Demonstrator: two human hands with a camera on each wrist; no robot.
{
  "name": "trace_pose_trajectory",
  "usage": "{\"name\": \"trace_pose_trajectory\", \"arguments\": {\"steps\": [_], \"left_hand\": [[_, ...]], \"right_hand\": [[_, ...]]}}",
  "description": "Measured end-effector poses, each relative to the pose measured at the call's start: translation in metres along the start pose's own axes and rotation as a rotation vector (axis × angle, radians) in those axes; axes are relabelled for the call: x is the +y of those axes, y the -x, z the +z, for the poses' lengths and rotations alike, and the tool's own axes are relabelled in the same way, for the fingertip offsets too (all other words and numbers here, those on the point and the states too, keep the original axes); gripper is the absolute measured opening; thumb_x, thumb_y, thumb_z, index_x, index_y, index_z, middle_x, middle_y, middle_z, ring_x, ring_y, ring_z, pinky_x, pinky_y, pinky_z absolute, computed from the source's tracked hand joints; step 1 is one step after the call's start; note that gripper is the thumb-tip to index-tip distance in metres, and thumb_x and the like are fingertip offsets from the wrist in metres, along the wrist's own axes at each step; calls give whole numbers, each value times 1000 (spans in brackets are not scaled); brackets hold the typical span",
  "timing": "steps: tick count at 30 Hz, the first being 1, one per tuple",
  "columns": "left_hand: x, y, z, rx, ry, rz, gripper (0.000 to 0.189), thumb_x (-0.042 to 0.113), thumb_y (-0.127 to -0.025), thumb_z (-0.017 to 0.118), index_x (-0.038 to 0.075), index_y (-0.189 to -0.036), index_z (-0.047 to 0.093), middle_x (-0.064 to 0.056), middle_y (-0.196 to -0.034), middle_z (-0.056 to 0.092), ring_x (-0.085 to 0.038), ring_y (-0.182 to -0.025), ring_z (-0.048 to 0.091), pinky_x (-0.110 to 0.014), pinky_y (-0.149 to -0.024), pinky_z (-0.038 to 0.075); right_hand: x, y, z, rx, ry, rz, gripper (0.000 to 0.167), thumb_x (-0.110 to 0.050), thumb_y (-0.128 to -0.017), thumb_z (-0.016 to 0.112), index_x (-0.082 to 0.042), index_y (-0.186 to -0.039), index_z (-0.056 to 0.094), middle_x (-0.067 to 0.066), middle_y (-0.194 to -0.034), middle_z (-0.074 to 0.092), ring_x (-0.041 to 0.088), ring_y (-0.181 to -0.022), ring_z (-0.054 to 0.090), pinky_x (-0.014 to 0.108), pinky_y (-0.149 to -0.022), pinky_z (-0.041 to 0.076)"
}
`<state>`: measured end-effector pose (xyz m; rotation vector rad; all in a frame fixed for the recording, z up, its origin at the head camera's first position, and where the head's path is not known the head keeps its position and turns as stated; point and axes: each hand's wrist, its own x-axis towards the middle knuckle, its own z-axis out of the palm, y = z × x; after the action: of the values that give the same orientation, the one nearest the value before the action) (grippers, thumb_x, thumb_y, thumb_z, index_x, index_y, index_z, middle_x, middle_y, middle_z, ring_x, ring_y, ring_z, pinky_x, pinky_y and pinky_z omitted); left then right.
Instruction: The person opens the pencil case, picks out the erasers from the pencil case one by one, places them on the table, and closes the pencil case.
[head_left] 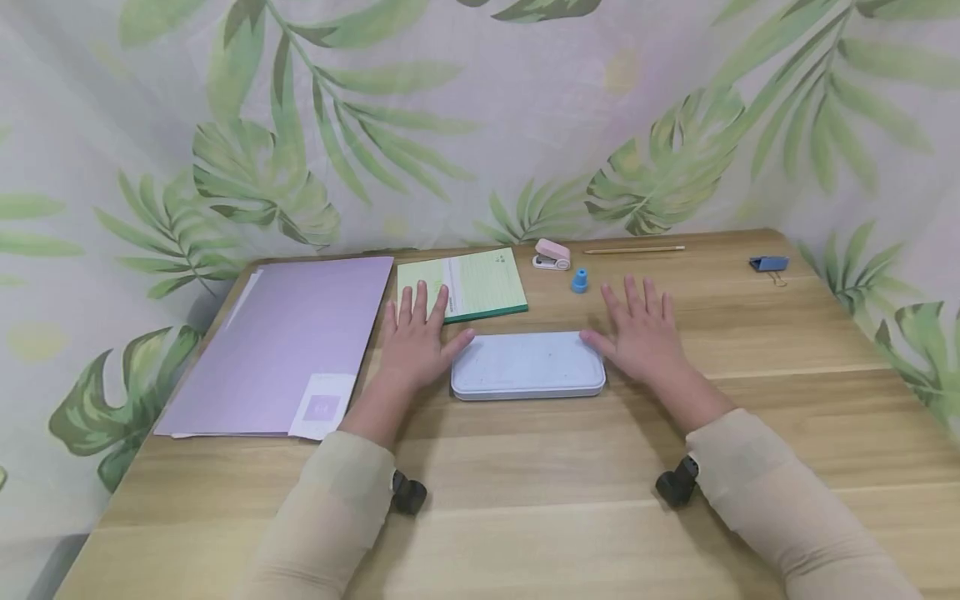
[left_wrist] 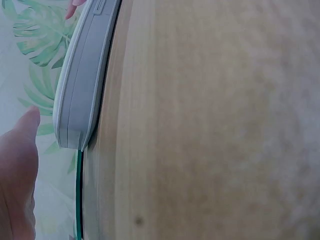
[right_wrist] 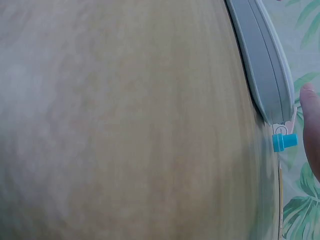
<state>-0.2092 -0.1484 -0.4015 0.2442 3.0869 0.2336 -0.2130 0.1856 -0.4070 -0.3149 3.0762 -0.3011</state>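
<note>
A closed, pale blue-white pencil case [head_left: 528, 365] lies flat on the wooden table between both hands. My left hand [head_left: 417, 340] is spread at its left end, fingers straight, the thumb by the top left corner. At the other end my right hand [head_left: 642, 332] is spread the same way, its thumb by the top right corner. Both wrist views show the case's grey side [left_wrist: 86, 80] with a thumb standing a little off it. Neither hand grips anything. A green notepad [head_left: 487, 283] lies behind the case, partly covered by the left fingers.
A purple folder [head_left: 300, 333] lies at the left. Along the back are a pink stapler [head_left: 553, 253], a small blue cap-like piece [head_left: 580, 281], a pencil [head_left: 634, 249] and a blue binder clip [head_left: 768, 264]. A leaf-patterned cloth [head_left: 525, 108] hangs behind the table.
</note>
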Motion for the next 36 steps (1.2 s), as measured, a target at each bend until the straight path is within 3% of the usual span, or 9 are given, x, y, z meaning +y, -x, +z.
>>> {"name": "trace_pose_trajectory", "arguments": {"steps": [6,11,15,20,28,36], "left_hand": [[0,1,2,-13,50,21,88,70,-95,30,18,-159,2,-16,-165,-6,-36,-153,-10,-58,-122,-2],[2,14,8,-54,267,114,94,65,-94,43,8,-158,6,-20,-165,4,-37,-153,2,-58,-123,3],[2,27,19,-103,442,195,110,59,-81,69,4,-157,10,-18,-164,14,-34,-152,14,-52,-123,14],[4,36,30,-137,575,198,120,45,-72,84,2,-157,12,-18,-163,16,-34,-151,17,-49,-123,19],[4,36,33,-122,640,168,112,35,-75,85,2,-156,15,-18,-163,19,-34,-151,18,-48,-123,19],[4,35,38,-80,623,158,112,36,-73,86,1,-155,19,-20,-161,25,-34,-149,24,-47,-122,21]], "right_hand": [[-3,3,-2,7,-47,-20,90,-71,-93,35,-13,-158,14,25,-163,1,44,-150,-8,64,-120,-2],[-8,14,2,-25,-211,-148,85,-61,-93,51,-8,-155,27,25,-163,9,46,-149,11,63,-119,15],[-16,22,9,-113,-316,-236,93,-60,-81,69,-14,-153,33,22,-163,15,47,-147,19,66,-114,24],[-23,23,16,-120,-333,-298,100,-59,-69,80,-20,-151,39,18,-161,25,42,-147,23,64,-115,25],[-25,18,21,-106,-273,-345,92,-61,-71,78,-25,-148,44,16,-160,27,41,-147,24,64,-115,26],[-22,14,25,-78,-263,-361,88,-63,-70,77,-27,-145,49,14,-157,35,40,-144,29,61,-113,30]]}}
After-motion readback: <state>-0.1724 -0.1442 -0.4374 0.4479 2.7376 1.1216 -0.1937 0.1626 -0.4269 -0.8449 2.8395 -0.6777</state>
